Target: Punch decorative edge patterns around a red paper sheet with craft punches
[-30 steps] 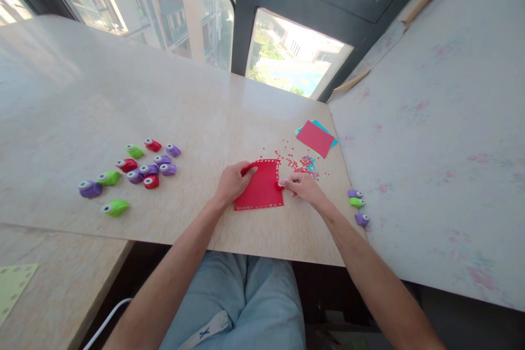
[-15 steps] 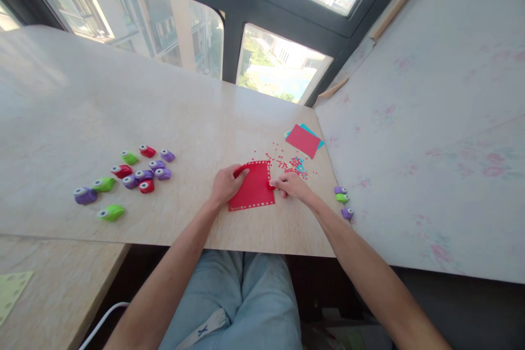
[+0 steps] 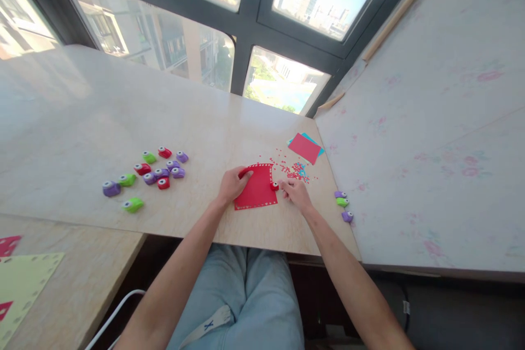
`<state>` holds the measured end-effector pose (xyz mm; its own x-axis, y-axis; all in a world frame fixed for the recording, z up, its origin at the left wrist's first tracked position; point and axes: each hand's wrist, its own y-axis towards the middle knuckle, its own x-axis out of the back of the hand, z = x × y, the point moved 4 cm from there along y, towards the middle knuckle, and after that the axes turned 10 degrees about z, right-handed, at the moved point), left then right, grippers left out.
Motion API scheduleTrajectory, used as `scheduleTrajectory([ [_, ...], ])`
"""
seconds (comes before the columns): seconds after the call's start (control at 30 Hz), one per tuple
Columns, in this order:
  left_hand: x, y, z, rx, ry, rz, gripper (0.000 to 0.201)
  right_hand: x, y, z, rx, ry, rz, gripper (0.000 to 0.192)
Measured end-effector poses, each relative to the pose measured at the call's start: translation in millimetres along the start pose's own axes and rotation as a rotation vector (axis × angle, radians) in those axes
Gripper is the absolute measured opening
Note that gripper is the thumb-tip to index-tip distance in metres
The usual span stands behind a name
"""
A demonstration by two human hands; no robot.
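My left hand (image 3: 233,185) pinches the left side of a red paper sheet (image 3: 256,191), thumb on top. Small punched holes line the sheet's top, right and bottom borders. On its right edge sits a small red craft punch (image 3: 274,186), its pale round button facing up. My right hand (image 3: 296,193) is at the punch's outer end with fingers curled and closed; the exact contact is too small to make out. Beyond that hand, red and blue paper bits (image 3: 298,171) are scattered on the table.
Several purple, green and red craft punches (image 3: 162,173) are grouped at left. A few more punches (image 3: 342,202) stand by the wall at right. Red and blue paper sheets (image 3: 305,147) are stacked near the window. A yellow punched sheet (image 3: 30,284) lies at lower left.
My right hand has drawn slightly back from the red punch, so more of its top shows. The left hand still holds the sheet. The camera view has shifted, showing more at lower left.
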<state>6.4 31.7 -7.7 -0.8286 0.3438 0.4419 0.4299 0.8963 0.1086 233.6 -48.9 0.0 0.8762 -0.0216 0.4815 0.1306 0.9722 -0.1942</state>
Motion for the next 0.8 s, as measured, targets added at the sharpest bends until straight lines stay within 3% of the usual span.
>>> scheduleTrajectory([
  [0.13,3.0,-5.7,0.7,-0.025,-0.033,-0.019,0.029,-3.5,-8.6,-4.7,0.102,0.015,-0.154,0.050],
  [0.27,3.5,-10.4,1.1,-0.036,-0.078,-0.019,0.029,-14.5,-13.4,3.4,0.233,-0.329,-0.067,0.053],
  [0.4,4.0,-11.9,1.4,-0.026,-0.082,-0.027,0.030,-20.0,-11.5,5.1,0.203,-0.518,-0.060,0.036],
  [0.6,4.2,-14.0,2.0,-0.015,-0.090,0.001,0.030,-20.4,-9.3,0.0,0.265,-0.489,-0.161,0.033],
  [0.8,5.8,-15.7,-1.5,-0.014,-0.081,0.010,0.030,-19.5,-13.1,-0.2,0.360,-0.459,-0.136,0.028],
])
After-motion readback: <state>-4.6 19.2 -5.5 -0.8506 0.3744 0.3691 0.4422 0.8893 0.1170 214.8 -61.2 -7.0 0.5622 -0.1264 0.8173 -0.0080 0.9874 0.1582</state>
